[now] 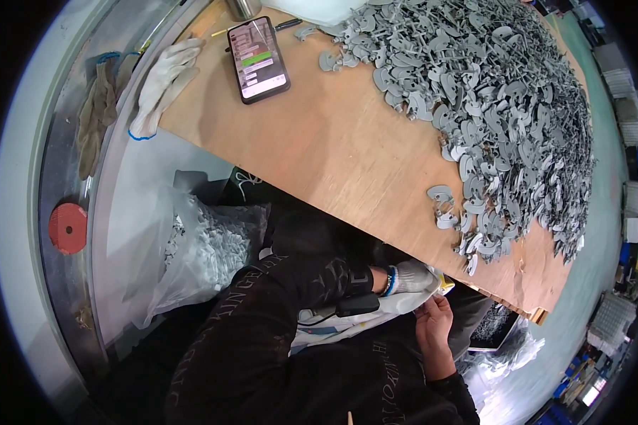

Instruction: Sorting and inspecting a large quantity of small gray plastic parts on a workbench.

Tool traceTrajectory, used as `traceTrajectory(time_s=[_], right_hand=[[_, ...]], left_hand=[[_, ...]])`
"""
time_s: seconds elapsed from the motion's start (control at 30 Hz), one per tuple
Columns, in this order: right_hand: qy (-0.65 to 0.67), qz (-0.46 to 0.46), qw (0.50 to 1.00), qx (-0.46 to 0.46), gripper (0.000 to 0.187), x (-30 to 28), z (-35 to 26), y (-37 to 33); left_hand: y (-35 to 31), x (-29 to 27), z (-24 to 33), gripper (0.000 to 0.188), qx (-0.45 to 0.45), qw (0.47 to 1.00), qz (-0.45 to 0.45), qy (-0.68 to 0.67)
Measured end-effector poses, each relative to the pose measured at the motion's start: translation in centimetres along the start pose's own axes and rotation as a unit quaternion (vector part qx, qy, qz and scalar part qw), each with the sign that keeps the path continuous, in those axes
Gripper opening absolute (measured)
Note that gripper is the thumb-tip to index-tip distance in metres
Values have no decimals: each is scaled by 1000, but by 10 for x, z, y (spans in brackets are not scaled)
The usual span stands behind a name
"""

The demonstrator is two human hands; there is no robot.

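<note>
My left hand [412, 277], in a whitish knit glove with a blue cuff, is just below the front edge of the wooden table. Its fingers look curled, and what they hold is partly hidden. A small yellow-and-white piece [445, 285], perhaps a packet, shows at its fingertips. My bare right hand [434, 327] is close beside it, thumb and fingers pinched together near the white cloth [400, 303] over my lap. Whatever is in that pinch is too small to make out. A dark rectangular object [358, 305] with a cable lies on the cloth.
Grey curved parts [489, 127] form a large heap on the wooden table [319, 156]. A phone [259, 60] and a white glove [164, 86] lie at its far left. A clear bag of pale parts [209, 244] stands below left; clear plastic [507, 365] lies lower right.
</note>
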State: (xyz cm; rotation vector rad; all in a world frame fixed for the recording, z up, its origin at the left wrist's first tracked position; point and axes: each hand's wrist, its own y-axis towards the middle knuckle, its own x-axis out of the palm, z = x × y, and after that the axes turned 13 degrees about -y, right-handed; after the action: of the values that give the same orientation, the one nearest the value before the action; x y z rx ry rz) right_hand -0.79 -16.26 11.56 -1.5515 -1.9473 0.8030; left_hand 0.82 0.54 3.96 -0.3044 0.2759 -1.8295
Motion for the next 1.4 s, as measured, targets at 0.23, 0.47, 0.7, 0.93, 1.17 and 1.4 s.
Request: traceTrajectory(time_s=[0.23, 0.47, 0.7, 0.93, 1.17, 1.4], right_hand=[[13, -52, 998, -41, 8, -12, 13, 6], [-32, 7, 996, 79, 10, -4, -7, 1], [-21, 28, 999, 41, 10, 4, -2, 4], [-28, 37, 999, -20, 10, 0, 2, -6], [-16, -34, 998, -44, 8, 5, -25, -21], [80, -33, 996, -28, 4, -11, -31, -25]], left_hand=[[15, 3, -29, 37, 177, 964, -33, 195], [-18, -14, 28, 42, -23, 999, -5, -25], [-10, -5, 18, 39, -50, 998, 22, -26], [2, 14, -7, 32, 119, 990, 5, 78], [11, -10, -36, 29, 132, 887, -128, -423], [17, -3, -30, 29, -42, 784, -186, -591]])
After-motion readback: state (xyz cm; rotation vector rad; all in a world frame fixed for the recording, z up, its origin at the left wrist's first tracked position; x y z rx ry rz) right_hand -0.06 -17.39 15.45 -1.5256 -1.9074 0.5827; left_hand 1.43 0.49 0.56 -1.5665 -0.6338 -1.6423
